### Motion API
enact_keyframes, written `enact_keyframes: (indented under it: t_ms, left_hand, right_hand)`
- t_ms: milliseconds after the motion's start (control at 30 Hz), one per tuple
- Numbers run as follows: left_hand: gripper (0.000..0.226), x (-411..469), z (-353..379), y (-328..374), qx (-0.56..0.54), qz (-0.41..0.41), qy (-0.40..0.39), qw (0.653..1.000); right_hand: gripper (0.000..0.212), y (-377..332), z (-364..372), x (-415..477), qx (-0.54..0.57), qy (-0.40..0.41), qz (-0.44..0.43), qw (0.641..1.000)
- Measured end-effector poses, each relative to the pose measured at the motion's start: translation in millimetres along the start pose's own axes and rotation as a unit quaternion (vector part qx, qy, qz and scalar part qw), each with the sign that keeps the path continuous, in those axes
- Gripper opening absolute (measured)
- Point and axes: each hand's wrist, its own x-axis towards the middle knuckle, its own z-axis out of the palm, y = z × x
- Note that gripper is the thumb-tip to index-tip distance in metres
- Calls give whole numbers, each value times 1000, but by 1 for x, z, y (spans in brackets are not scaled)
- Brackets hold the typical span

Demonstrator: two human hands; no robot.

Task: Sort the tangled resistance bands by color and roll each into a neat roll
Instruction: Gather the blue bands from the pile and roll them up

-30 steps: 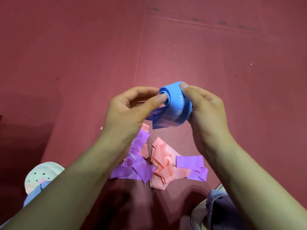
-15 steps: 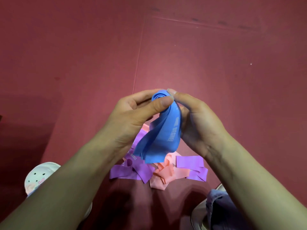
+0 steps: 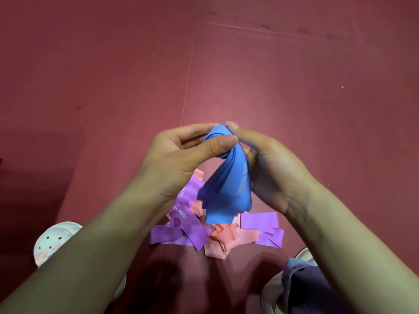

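We were midway through rolling the blue band (image 3: 229, 184), which we held in the air above the pile, well off the floor (image 3: 294, 87). Its top end was wound into a small coil. The rest hung loose and twisted, fanning out at the bottom.

Our left grip (image 3: 176, 159) was closed on the coil, with the thumb across its front and the fingers curled behind. Our right grip (image 3: 272, 171) was closed on it too, thumb tip on top of the coil and palm cupped along the hanging tail. Its fingers were mostly hidden behind the band, so we could not tell how hard they pinched.

The purple bands (image 3: 188, 227) and pink bands (image 3: 224, 241) lay tangled together on the floor below, toward its near edge. No finished roll was in view, so we judged the task barely begun.

The next move called for untwisting and flattening the tail so its layers sat square. Then we would turn the coil down along it under steady tension; otherwise we expected the roll to skew into a cone
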Motion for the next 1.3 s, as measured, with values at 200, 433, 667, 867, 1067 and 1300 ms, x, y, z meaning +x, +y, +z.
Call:
enact_keyframes:
  t_ms: [200, 433, 667, 867, 1067, 1300]
  left_hand:
    - [33, 2, -1, 0, -61, 1, 9, 998]
    - [60, 0, -2, 5, -66, -22, -27, 997]
    - [65, -3, 1, 9, -14, -30, -88, 996]
    - [37, -2, -2, 6, -29, -11, -59, 998]
    - [41, -1, -4, 6, -14, 3, -87, 996]
    - [46, -1, -5, 4, -40, 14, -94, 995]
  right_hand:
    - [20, -3, -7, -3, 65, -119, -2, 991]
    - [22, -3, -5, -4, 84, -151, -19, 985]
    - [55, -2, -5, -5, 47, -132, 8, 990]
    - [49, -7, -11, -4, -29, -133, 7, 991]
    - [29, -8, -12, -6, 6, -187, -34, 982]
    - [35, -7, -12, -4, -22, -209, -10, 978]
